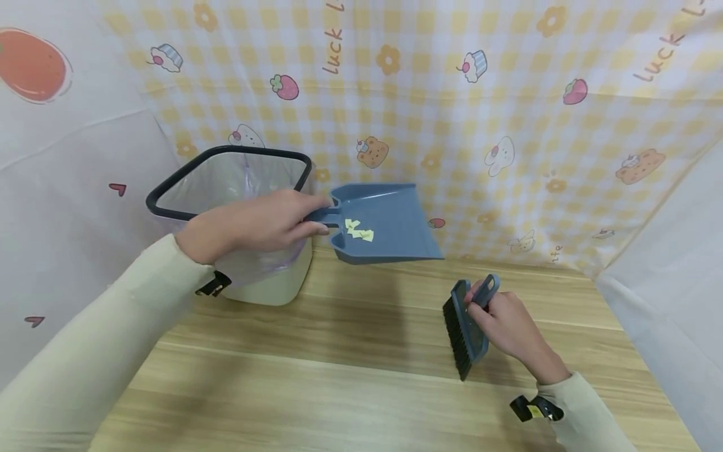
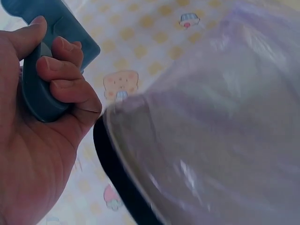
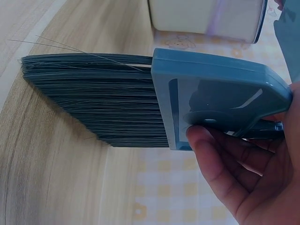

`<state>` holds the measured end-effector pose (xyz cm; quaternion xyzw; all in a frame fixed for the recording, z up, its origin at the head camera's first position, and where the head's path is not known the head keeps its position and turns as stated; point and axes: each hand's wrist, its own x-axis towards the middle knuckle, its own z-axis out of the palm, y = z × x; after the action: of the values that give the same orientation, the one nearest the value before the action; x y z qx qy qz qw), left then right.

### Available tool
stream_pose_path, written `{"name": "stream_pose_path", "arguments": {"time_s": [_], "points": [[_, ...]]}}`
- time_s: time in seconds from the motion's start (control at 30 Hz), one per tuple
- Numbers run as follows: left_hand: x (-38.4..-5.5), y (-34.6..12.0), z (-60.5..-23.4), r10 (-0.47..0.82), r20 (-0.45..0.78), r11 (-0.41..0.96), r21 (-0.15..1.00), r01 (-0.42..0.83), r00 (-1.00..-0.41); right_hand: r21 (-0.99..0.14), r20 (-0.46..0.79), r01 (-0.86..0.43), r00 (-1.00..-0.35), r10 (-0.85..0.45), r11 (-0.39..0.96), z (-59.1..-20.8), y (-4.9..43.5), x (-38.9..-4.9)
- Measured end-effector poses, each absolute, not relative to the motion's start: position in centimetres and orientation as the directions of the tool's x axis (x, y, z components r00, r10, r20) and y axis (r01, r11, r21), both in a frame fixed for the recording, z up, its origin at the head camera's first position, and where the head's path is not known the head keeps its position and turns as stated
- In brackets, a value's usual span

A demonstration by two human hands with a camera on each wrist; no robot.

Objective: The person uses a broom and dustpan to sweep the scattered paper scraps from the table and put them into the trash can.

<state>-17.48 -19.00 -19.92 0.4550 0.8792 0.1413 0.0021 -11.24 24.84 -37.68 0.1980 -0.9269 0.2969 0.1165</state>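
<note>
My left hand (image 1: 262, 223) grips the handle of a blue-grey dustpan (image 1: 390, 223), raised above the table beside the bin. Several pale yellow paper scraps (image 1: 359, 232) lie in the pan near its handle end. In the left wrist view the fingers curl round the dustpan's handle (image 2: 40, 96). My right hand (image 1: 511, 323) holds a small hand brush (image 1: 471, 326) of the same blue-grey over the right part of the table. Its dark bristles (image 3: 98, 98) point left in the head view, and the thumb presses on the brush's back in the right wrist view.
A cream bin (image 1: 282, 285) with a black rim and a clear, purplish liner (image 2: 220, 126) stands at the back left, partly behind my left hand. Under everything lies a wood-grain tabletop (image 1: 316, 383). A yellow checked cloth (image 1: 435, 119) hangs along the back, white cloth at both sides.
</note>
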Motion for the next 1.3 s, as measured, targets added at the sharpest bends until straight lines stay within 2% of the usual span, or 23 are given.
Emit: {"name": "stream_pose_path", "arguments": {"time_s": [0.17,0.47,0.63,0.87,1.1,1.3], "points": [[-17.7,-20.5,-18.8,0.778,0.148,0.570,0.241,0.786,-0.610,-0.503,0.334,-0.434,-0.895,-0.295,0.748,-37.7,24.8,-11.2],[-17.8,-24.4,-17.2,0.723,0.231,0.642,0.125,0.756,-0.652,-0.497,0.335,-0.432,-0.895,-0.294,0.752,-37.6,24.7,-11.3],[-18.0,-26.3,-17.2,0.690,0.253,0.679,0.096,0.728,-0.678,-0.501,0.328,-0.433,-0.896,-0.298,0.750,-37.6,24.7,-11.4],[-18.4,-29.5,-17.8,0.598,0.240,0.760,0.134,0.636,-0.765,-0.509,0.321,-0.428,-0.899,-0.296,0.747,-37.7,24.7,-11.4],[-18.3,-33.1,-18.0,0.463,0.140,0.860,0.165,0.482,-0.875,-0.511,0.315,-0.422,-0.902,-0.294,0.749,-37.7,24.6,-11.4],[-17.7,-35.9,-18.2,0.379,0.113,0.907,0.152,0.393,-0.918,-0.512,0.315,-0.423,-0.902,-0.294,0.748,-37.6,24.5,-11.6]]}}
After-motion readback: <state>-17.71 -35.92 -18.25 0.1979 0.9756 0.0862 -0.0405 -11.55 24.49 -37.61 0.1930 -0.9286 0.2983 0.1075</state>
